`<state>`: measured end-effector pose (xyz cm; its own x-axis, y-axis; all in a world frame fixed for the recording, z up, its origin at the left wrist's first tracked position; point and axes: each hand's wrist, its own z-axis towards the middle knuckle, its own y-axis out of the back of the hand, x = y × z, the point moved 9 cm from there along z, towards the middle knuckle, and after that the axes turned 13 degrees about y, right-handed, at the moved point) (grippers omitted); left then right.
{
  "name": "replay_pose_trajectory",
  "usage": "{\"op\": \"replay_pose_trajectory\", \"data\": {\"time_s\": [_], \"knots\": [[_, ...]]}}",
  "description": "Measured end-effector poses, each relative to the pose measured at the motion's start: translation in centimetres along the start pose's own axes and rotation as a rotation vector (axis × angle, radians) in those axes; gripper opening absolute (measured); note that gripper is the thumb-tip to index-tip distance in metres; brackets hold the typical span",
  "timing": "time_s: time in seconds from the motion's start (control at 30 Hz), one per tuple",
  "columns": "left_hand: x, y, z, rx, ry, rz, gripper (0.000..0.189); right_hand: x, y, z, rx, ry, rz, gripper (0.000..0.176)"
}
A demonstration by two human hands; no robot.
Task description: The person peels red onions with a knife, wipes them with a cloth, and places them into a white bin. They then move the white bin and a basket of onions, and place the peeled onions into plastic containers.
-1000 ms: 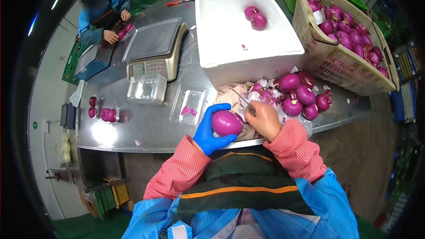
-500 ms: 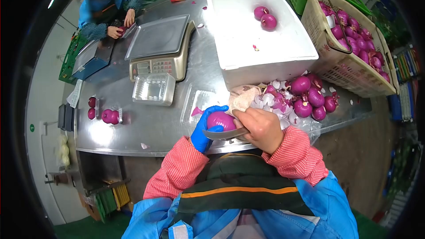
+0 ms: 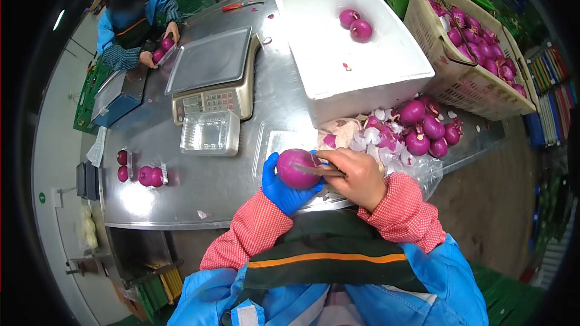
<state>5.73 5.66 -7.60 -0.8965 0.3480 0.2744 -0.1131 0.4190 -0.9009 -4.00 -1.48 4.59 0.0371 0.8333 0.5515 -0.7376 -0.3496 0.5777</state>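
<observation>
My left hand [image 3: 283, 198], in a blue glove, cups a large peeled red onion [image 3: 294, 166] from below and the left. A knife [image 3: 309, 170] is gripped in my bare right hand [image 3: 359, 176], its blade lying across the onion's right side. Just beyond my right hand are pale and purple onion skins [image 3: 370, 140] heaped on a plastic bag. Several whole red onions [image 3: 417, 143] are piled to their right. An empty clear tray [image 3: 263, 139] lies flat behind my left hand.
A white foam box [image 3: 362, 87] holds two onions. Right of it stands a beige crate [image 3: 468, 84] full of onions. A scale [image 3: 208, 63], stacked clear trays [image 3: 209, 136] and packed onions [image 3: 151, 175] are to the left. A co-worker [image 3: 136, 18] handles two onions across the table.
The onion has turned in my left hand, which now sits more beneath it. My knife has moved up onto the onion's face. The co-worker has lifted a tray with two onions.
</observation>
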Motion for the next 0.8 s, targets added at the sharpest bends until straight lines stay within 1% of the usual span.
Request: {"op": "replay_pose_trajectory", "data": {"time_s": [0.07,0.1,0.17,0.2,0.27,0.3,0.4,0.43,0.53,0.57,0.6,0.63,0.73,0.77,0.8], "knots": [[-0.3,0.6,-0.1,-0.076,0.0,0.002,0.076,0.5,0.0,0.4,-0.05,0.003,-0.106,0.024],[-0.2,0.7,-0.1,-0.087,0.02,0.041,0.076,0.1,-0.2,0.4,-0.052,-0.024,-0.102,0.02],[0.0,0.2,-0.1,0.007,0.084,0.202,0.078,-1.3,-0.7,0.2,-0.058,-0.083,-0.097,0.013],[0.4,-0.1,-0.1,0.044,0.136,0.271,0.078,-2.7,-1.3,0.0,-0.043,-0.174,-0.068,0.011],[1.1,-0.7,0.0,0.121,0.236,0.409,0.078,-5.4,-2.6,-0.8,-0.011,-0.354,-0.009,0.012],[1.2,-1.5,0.0,0.187,0.274,0.488,0.072,-5.9,-3.2,-1.3,0.073,-0.381,-0.052,0.017],[-4.3,1.7,-0.8,-0.075,-0.124,0.939,0.067,-8.0,-3.8,-3.7,0.146,-0.463,-0.193,0.015],[-5.7,0.7,-1.9,-0.182,-0.197,1.0,0.065,-8.3,-3.6,-4.4,0.159,-0.471,-0.205,0.019],[-10.7,1.4,-3.5,-0.592,-0.398,1.603,0.069,-7.4,-3.1,-5.0,0.111,-0.462,-0.138,0.025],[-11.7,1.6,-3.6,-0.728,-0.472,1.802,0.073,-7.1,-3.2,-4.8,0.172,-0.461,-0.126,0.032],[-12.3,1.7,-3.8,-0.863,-0.554,2.002,0.078,-6.9,-3.3,-4.6,0.231,-0.477,-0.135,0.033],[-12.6,1.3,-3.9,-1.0,-0.642,2.202,0.082,-6.9,-3.4,-4.5,0.236,-0.442,-0.108,0.033],[-13.3,1.6,-3.0,-1.216,-0.47,2.33,0.091,-7.2,-3.4,-4.8,0.295,-0.385,-0.032,0.034],[-13.2,0.5,-2.8,-1.199,-0.486,2.361,0.09,-7.1,-3.3,-4.9,0.325,-0.366,0.022,0.035],[-12.8,-1.8,-2.8,-1.001,-0.826,2.432,0.079,-7.0,-3.3,-5.2,0.357,-0.344,0.079,0.037]]}}
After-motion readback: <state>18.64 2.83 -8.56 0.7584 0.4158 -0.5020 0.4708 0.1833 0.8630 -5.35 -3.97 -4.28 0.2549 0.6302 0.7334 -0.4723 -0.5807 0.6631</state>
